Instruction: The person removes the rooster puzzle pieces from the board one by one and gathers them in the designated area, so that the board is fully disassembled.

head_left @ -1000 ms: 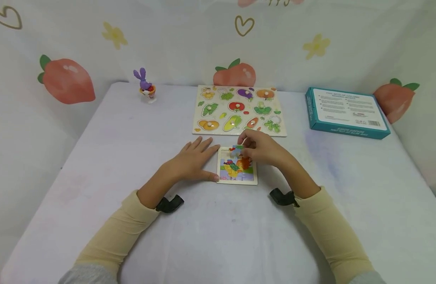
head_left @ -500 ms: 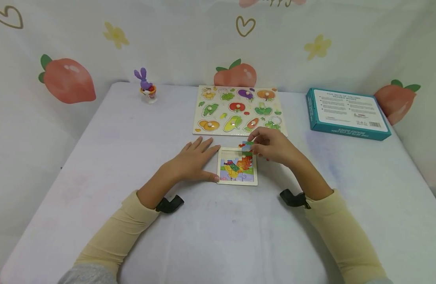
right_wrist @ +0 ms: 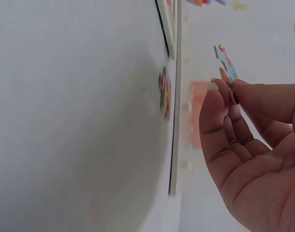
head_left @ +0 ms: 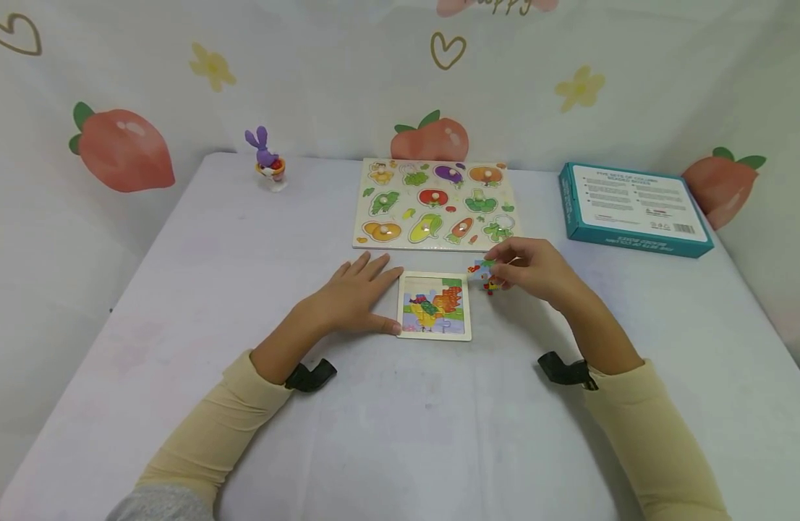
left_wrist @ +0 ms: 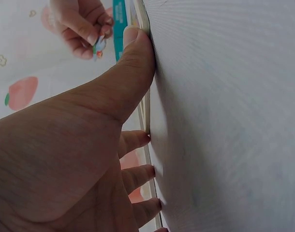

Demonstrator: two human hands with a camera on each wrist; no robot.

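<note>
In the head view my left hand (head_left: 344, 300) lies flat with spread fingers, its thumb and index fingertips at the left edge of a small wooden puzzle tray (head_left: 435, 336). Inside the tray, joined pieces (head_left: 432, 310) form a colourful bird; bare wood shows along the upper left. To the tray's right, my right hand (head_left: 537, 271) pinches a blue jigsaw piece (head_left: 481, 269) between thumb and fingers. The right wrist view shows this held piece (right_wrist: 227, 65) tilted and raised above the table. Below it a loose jigsaw piece (right_wrist: 165, 94) with red and yellow lies on the tabletop.
Behind the tray lies a vegetable peg puzzle board (head_left: 406, 213). A teal box (head_left: 637, 210) with a white label sits at the back right. A purple rabbit figurine (head_left: 266, 159) stands at the back left, before a printed cloth backdrop (head_left: 335, 79).
My right hand has moved right, carrying the blue jigsaw piece from over the tray to beside it. The loose piece has come into sight under it. My left hand has stayed put.
</note>
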